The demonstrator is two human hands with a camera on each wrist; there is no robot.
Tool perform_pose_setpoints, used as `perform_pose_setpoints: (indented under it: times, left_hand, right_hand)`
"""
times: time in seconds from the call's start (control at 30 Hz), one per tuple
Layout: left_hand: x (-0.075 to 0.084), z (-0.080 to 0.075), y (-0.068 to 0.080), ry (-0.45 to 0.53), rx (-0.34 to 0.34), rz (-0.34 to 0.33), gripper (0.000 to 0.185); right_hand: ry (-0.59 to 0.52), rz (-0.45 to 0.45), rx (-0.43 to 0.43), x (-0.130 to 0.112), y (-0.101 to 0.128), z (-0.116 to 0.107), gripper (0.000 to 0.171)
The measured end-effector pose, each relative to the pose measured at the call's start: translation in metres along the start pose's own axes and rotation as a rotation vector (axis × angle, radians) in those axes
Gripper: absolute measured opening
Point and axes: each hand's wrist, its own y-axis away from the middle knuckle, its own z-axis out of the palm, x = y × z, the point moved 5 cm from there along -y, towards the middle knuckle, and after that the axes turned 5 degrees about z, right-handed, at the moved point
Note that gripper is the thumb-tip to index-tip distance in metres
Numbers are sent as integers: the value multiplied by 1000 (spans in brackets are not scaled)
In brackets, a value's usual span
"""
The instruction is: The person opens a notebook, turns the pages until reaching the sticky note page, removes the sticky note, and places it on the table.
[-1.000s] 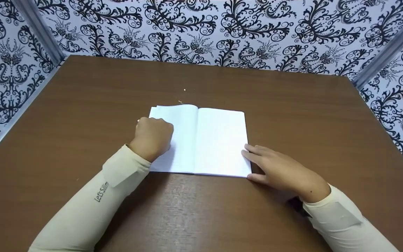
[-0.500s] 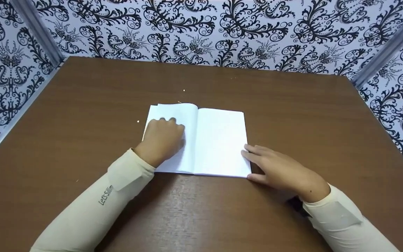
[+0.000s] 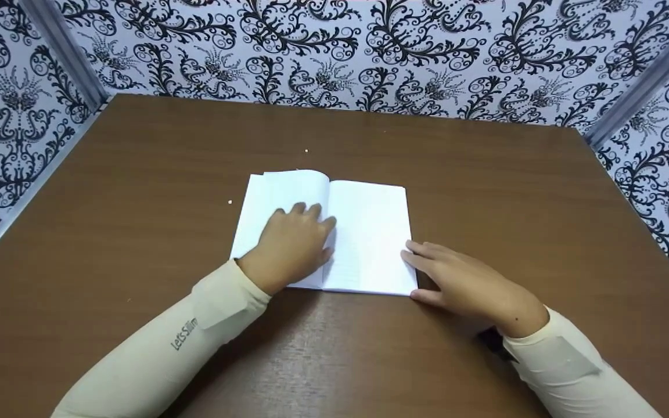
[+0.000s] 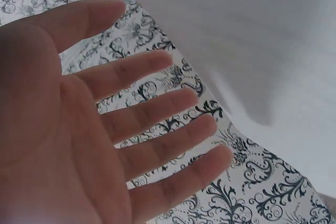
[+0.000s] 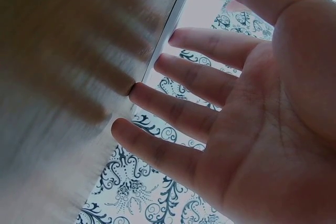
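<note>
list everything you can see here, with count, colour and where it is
notebook: 1, white pages, lying open at the middle of the table
table: 1, brown wood grain, fills most of the head view
specks: 2 small ones, pale, on the table left of and beyond the notebook
walls: 3 sides, white with black swirl pattern, around the table
sleeves: 2, cream, on both forearms
left hand: 1, palm down on the left page, fingers flat, reaching to the centre fold
right hand: 1, flat on the table at the notebook's near right corner, fingers touching the page edge
</note>
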Motion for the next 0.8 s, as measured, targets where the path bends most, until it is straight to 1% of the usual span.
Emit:
perform_pose_setpoints:
  times: [0.13,0.2,0.27,0.43,0.53,0.6,0.8]
  left_hand:
    - [9,2,0,44,-20,54,49]
    - [12,4,0,68,-51,75,52]
    - [15,8,-1,82,-97,89,57]
    - [19,17,-2,102,-218,85,68]
    - [20,20,-2,119,-264,74,70]
    - [20,22,-1,136,-287,71,71]
    - [21,23,0,181,-304,73,71]
  right_hand:
    - [0,4,-2,1,0,0,65]
    - [1,4,0,1,0,1,64]
    - [2,8,-1,2,0,1,64]
    - [4,8,-2,2,0,2,64]
    - [7,4,-2,1,0,2,64]
    - [8,6,-4,1,1,1,64]
    - [7,7,-12,1,0,1,64]
